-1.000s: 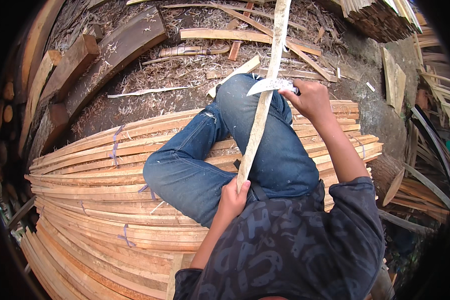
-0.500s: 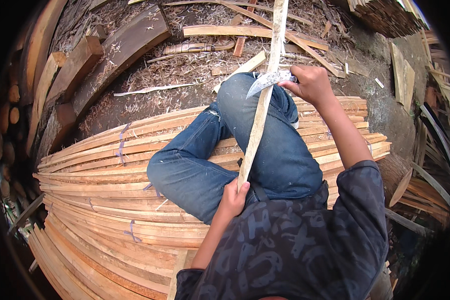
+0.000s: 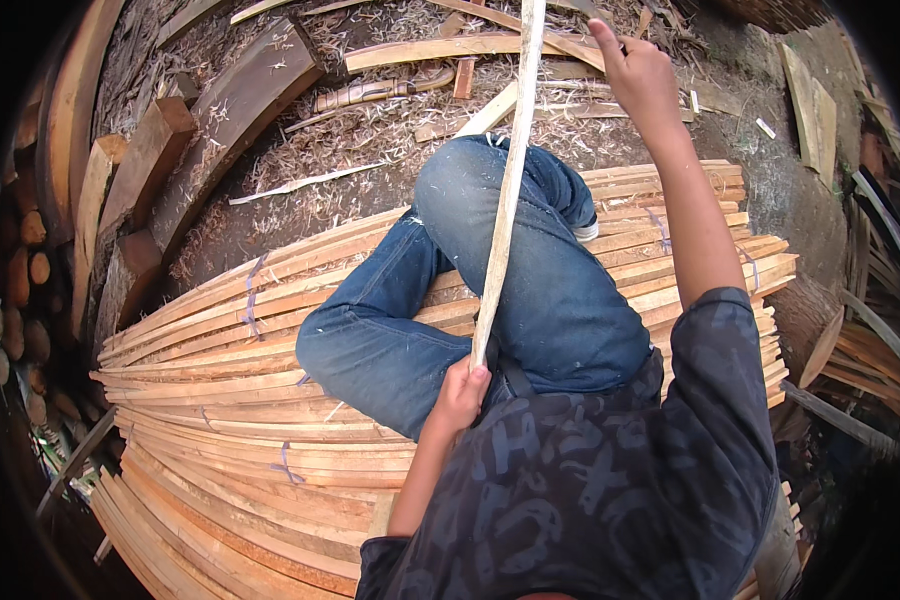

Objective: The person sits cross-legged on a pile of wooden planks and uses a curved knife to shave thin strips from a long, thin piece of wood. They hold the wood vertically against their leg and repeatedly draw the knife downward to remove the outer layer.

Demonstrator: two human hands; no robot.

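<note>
In my left hand (image 3: 460,395), close to my waist, the near end of a long, thin wooden strip (image 3: 508,215) is gripped. The strip slants up and away over my raised jeans knee (image 3: 460,185) and leaves the picture at the top edge. My right hand (image 3: 645,85) is stretched far forward, right of the strip's far part, closed round the dark handle of a knife. Its thumb sticks out straight. Only a bit of the grey knife blade (image 3: 582,6) shows at the top edge, and I cannot tell whether it touches the strip.
I sit on bundles of sawn wooden slats (image 3: 260,375) tied with purple string. Ahead, shavings (image 3: 360,150) cover the ground, with a sheathed tool (image 3: 370,92) and loose boards lying there. Heavy timber beams (image 3: 235,120) stand at the left, stacked round poles (image 3: 15,330) beyond them.
My right hand with the knife has moved forward along the strip, from above my knee toward the top edge. The left hand keeps its grip; the strip now stands a little more upright.
</note>
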